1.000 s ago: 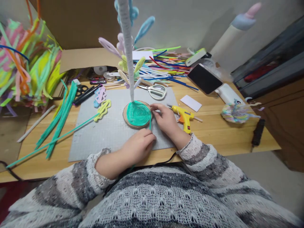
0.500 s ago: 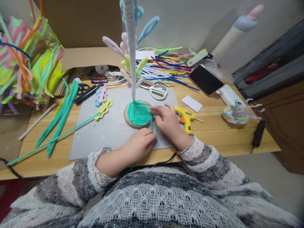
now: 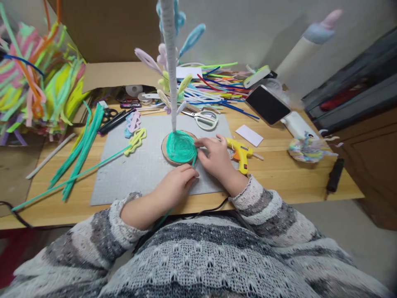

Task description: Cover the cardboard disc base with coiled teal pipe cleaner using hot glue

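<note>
A round wood slice (image 3: 165, 154) lies on the grey cutting mat (image 3: 118, 182), topped by a coiled green pipe cleaner spiral (image 3: 181, 147). A white wrapped stem (image 3: 170, 74) with pastel pipe cleaner loops rises from its back edge. My left hand (image 3: 176, 182) is closed on the loose green pipe cleaner (image 3: 194, 160) just in front of the slice; the strand's tail hangs below the wrist. At the slice's right edge, my right hand (image 3: 214, 155) presses its fingertips, closed, on the spiral's outer turn where the strand leaves it.
A yellow glue gun (image 3: 243, 155) lies right of my right hand. Scissors (image 3: 206, 120) rest behind the slice. Green pipe cleaners (image 3: 82, 153) and bent pastel shapes (image 3: 135, 142) lie left. A phone (image 3: 268, 104) and a pile of pipe cleaners (image 3: 211, 89) stand at the back.
My left hand has shifted slightly left and up, drawing the green strand closer around the slice's front edge. My right fingertips stay at the spiral's right edge.
</note>
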Motion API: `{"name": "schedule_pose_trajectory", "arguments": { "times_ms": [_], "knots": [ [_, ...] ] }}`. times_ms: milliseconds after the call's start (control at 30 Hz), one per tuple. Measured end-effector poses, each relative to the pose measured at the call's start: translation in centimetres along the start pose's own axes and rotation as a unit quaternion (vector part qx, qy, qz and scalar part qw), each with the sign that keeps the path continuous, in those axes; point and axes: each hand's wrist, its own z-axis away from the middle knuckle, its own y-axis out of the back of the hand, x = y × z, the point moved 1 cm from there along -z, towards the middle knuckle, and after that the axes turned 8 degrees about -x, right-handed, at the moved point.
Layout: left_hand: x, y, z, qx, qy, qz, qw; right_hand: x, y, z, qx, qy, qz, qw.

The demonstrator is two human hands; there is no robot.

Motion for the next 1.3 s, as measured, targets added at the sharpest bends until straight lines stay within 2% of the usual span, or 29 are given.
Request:
{"name": "schedule_pose_trajectory", "arguments": {
  "times_ms": [133, 333, 533, 700, 900, 1133, 1300],
  "knots": [
    [0.1, -0.4, 0.3, 0.043, 0.037, 0.021, 0.998, 0.3, -0.3, -0.1, -0.009, -0.010, -0.032, 0.999],
    [0.2, -0.8, 0.0, 0.018, 0.054, -0.007, 0.998, 1.3, -0.8, -0.6, -0.001, -0.047, -0.108, 0.993],
    [0.6, -0.7, 0.0, -0.008, 0.052, -0.044, 0.998, 1.2, -1.1, -0.7, -0.005, -0.037, -0.098, 0.994],
    [0.3, -0.2, 0.7, 0.000, 0.066, -0.068, 0.996, 1.0, -1.1, -0.7, -0.015, -0.038, -0.082, 0.996],
    [-0.3, 0.7, 1.7, 0.011, 0.057, -0.144, 0.988, 0.8, -1.1, -0.7, -0.027, -0.040, -0.062, 0.997],
    [-0.6, 2.1, 2.2, -0.012, 0.087, -0.211, 0.974, 0.9, -1.1, -0.6, -0.035, -0.036, -0.045, 0.998],
    [-1.3, 2.7, 2.6, -0.006, 0.074, -0.188, 0.979, 0.8, -1.1, -0.6, -0.040, -0.038, -0.047, 0.997]
  ]
}}
